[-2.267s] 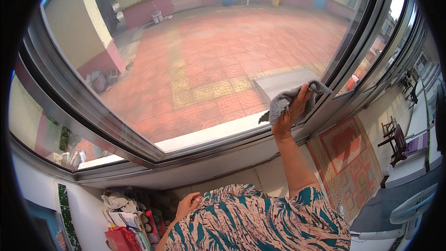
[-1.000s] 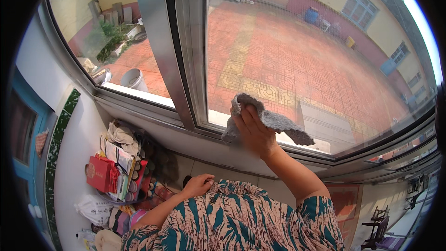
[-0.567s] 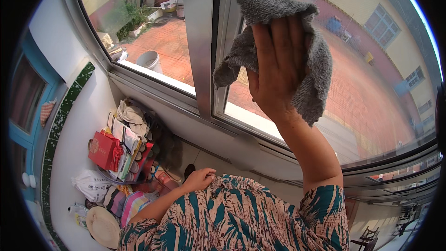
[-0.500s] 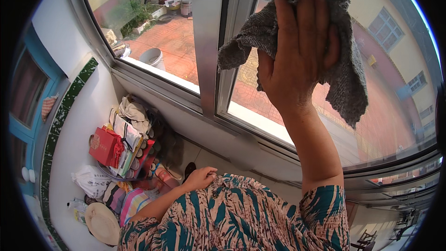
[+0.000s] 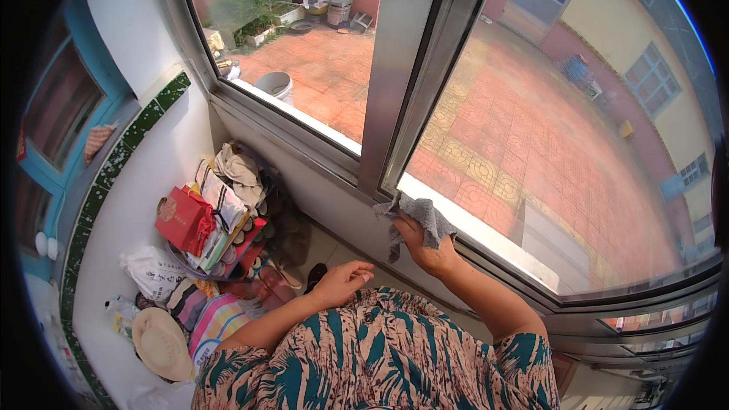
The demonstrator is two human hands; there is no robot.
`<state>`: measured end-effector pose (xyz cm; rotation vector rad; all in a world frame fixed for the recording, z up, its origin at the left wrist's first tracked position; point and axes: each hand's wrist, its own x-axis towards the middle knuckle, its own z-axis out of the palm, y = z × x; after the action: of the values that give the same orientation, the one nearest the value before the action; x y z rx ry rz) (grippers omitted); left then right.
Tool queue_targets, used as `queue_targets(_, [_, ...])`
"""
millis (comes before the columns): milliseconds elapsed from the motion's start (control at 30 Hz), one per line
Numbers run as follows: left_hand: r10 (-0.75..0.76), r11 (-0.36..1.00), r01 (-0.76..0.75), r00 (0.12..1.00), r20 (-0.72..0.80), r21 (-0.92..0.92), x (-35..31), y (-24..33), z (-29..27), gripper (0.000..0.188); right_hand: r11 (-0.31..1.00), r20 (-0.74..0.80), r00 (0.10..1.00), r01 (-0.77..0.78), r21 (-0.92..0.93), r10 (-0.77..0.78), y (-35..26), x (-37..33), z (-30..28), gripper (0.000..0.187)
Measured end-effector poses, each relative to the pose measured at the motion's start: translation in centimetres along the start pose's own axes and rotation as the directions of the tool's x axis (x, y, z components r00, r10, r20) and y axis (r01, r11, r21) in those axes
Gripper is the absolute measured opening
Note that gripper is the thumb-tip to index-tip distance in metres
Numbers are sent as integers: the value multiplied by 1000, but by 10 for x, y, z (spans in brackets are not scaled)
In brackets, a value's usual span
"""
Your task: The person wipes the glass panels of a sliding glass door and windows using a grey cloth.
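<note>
A grey, fuzzy cloth (image 5: 427, 216) is bunched under my right hand (image 5: 422, 249), whose fingers are wrapped in its folds. They press it to the lower left corner of the right window's silver frame (image 5: 380, 175), by the sill. Part of the cloth hangs below the frame edge, and my fingertips are hidden in it. My left hand (image 5: 343, 284) hovers in front of my patterned shirt (image 5: 380, 342), its fingers loosely bent and a little apart, with nothing in it. The large window pane (image 5: 516, 144) rises beyond my right hand.
To the left, a heap holds a red paper bag (image 5: 184, 220), a white plastic bag (image 5: 150, 273), a straw hat (image 5: 161, 343), a striped bag (image 5: 220, 326) and folded cloth (image 5: 239, 167). A green tile strip (image 5: 125, 144) edges the white wall. Outside stands a white bucket (image 5: 275, 87) on red paving.
My right hand has come down with the grey cloth from high on the right pane to the frame's lower left corner. My left hand has shifted slightly right, its fingers a bit looser.
</note>
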<state>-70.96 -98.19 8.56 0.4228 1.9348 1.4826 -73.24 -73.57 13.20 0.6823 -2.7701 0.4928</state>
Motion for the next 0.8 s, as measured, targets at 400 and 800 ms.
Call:
queue_targets(400, [156,592,-101,988,-9,-800,17,28,12,37,756,251,960,-256,602,126,-66,-13,-30,64])
queue_targets(800, [-174,436,84,985,8,-896,22,40,-32,31,862,150,987,-129,491,62,-68,10,-33,76])
